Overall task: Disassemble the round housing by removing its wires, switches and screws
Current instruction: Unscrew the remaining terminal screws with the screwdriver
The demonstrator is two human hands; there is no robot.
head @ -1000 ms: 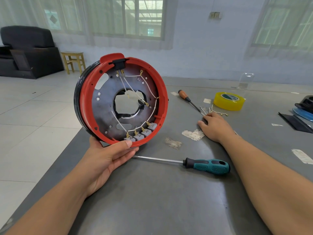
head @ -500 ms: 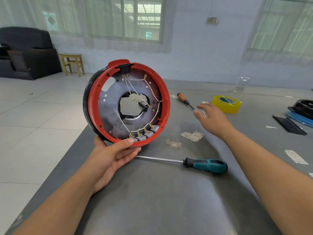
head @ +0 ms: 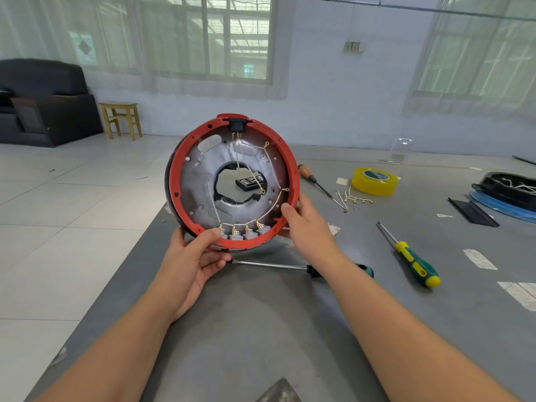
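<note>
Worked in bare, makeshift workshop room, not proper shop. My bench was grey table (head: 261,329) patched with tape scraps. Tools lay scattered on it: yellow-green screwdriver (head: 412,258), wooden-handled screwdriver (head: 311,178), roll of yellow tape (head: 374,181), loose screws and removed wire (head: 352,198). Floor was pale tile, walls plain, big curtained windows (head: 203,36) behind. Black armchair (head: 43,103) and small wooden stool (head: 120,118) stood by wall (more spare room than factory).

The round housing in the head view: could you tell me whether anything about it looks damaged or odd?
Yes: the round housing has a jagged, irregular centre hole edged with black, as if torn or burnt. The wires and switches look intact.
</note>
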